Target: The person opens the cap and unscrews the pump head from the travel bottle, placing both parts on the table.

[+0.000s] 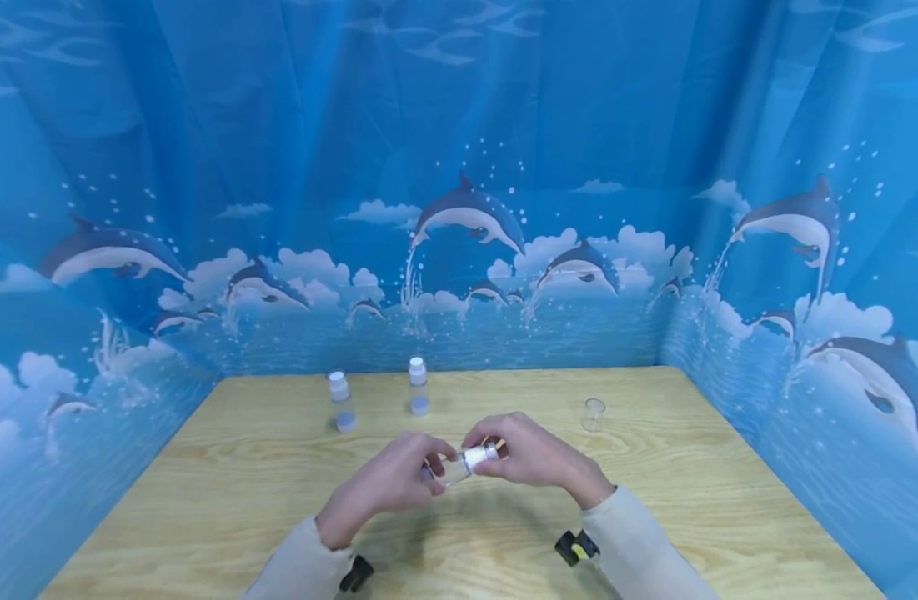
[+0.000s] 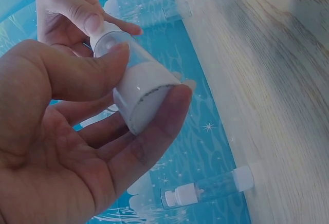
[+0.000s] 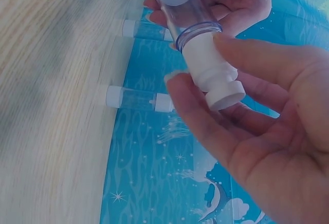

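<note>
A small clear pump bottle [image 1: 453, 473] with a white pump head [image 1: 477, 457] is held between both hands above the table. My left hand [image 1: 406, 471] grips its body near the white base [image 2: 146, 88], thumb on one side and fingers on the other. At the opposite end, my right hand [image 1: 529, 450] pinches the white collar [image 3: 203, 57] of the pump between thumb and fingers. The bottle tilts, and the pump points toward the right hand. No cap covers the pump head in the right wrist view.
Two similar bottles, one at the back left [image 1: 342, 408] and another nearer the middle [image 1: 418, 392], stand upright on the wooden table [image 1: 241, 467]. To the right is a small clear cap [image 1: 594, 415]. A blue dolphin-print curtain [image 1: 459, 325] surrounds the table's back and sides.
</note>
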A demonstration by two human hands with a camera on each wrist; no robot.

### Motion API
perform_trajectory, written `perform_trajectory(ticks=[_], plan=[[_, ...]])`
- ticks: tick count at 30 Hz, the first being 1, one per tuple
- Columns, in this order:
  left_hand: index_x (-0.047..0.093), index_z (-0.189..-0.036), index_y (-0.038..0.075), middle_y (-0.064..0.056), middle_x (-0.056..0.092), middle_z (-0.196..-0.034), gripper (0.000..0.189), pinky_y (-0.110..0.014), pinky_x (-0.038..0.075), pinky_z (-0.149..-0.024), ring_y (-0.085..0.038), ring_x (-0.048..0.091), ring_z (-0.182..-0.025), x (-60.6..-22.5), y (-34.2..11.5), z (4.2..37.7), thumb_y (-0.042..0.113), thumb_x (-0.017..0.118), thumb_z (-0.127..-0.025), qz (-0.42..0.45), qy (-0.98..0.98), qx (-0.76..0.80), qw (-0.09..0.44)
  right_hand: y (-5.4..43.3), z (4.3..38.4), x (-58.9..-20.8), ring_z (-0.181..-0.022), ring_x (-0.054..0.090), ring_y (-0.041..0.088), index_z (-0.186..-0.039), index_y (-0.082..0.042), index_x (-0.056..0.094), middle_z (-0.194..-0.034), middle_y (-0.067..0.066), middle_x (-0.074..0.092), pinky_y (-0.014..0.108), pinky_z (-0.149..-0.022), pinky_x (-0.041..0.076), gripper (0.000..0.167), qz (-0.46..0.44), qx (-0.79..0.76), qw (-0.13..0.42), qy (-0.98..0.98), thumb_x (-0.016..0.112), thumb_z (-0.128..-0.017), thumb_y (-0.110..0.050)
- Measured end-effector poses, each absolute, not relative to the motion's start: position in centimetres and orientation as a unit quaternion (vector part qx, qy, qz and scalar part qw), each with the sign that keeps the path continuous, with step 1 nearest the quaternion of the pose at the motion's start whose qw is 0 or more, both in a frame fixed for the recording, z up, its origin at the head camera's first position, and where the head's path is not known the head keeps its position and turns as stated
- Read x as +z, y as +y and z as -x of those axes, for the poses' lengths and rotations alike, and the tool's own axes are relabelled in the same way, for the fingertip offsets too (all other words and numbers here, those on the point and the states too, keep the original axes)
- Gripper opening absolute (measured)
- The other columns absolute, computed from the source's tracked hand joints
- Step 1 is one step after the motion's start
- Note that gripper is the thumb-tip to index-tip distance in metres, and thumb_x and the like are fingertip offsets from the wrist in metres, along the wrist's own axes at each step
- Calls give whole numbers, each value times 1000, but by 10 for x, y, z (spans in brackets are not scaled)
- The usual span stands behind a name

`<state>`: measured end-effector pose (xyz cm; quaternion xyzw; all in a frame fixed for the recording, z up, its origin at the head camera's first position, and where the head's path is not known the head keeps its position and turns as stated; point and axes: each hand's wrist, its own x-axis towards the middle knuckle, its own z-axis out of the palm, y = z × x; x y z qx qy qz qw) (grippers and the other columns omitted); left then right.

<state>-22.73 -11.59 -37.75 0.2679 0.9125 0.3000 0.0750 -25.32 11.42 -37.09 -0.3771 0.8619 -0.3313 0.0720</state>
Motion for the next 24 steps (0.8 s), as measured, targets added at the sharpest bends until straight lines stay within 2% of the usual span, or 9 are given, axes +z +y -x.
perform_trajectory(ticks=[5, 11, 16, 24], plan=[[72, -122, 3, -14, 76, -97, 45, -24, 61, -70, -12, 70, -78, -379, -116, 228, -5, 78, -78, -267, 914, 296, 75, 114, 253, -371, -101, 71, 15, -122, -4, 70, -116, 9, 74, 17, -82, 59, 28, 373, -340, 70, 861, 70, -98, -18], [72, -122, 2, -14, 76, -96, 44, -23, 60, -68, -14, 71, -78, -379, -116, 229, -6, 78, -79, -270, 912, 300, 77, 114, 253, -371, -83, 73, 14, -115, -2, 73, -101, 10, 77, 21, -69, 61, 24, 363, -369, 70, 853, 56, -106, -17], [71, -121, 0, -16, 76, -96, 44, -24, 60, -68, -15, 71, -77, -379, -116, 228, -6, 78, -79, -274, 910, 303, 76, 112, 253, -372, -82, 74, 19, -110, -4, 75, -99, 8, 78, 20, -69, 60, 21, 357, -366, 69, 857, 58, -105, -15], [72, -122, 2, -13, 77, -98, 43, -26, 61, -70, -12, 71, -79, -378, -117, 228, -4, 78, -80, -264, 915, 294, 84, 113, 253, -372, -92, 72, 11, -109, -7, 78, -106, 7, 78, 19, -83, 59, 15, 371, -350, 41, 859, 70, -97, -14]])
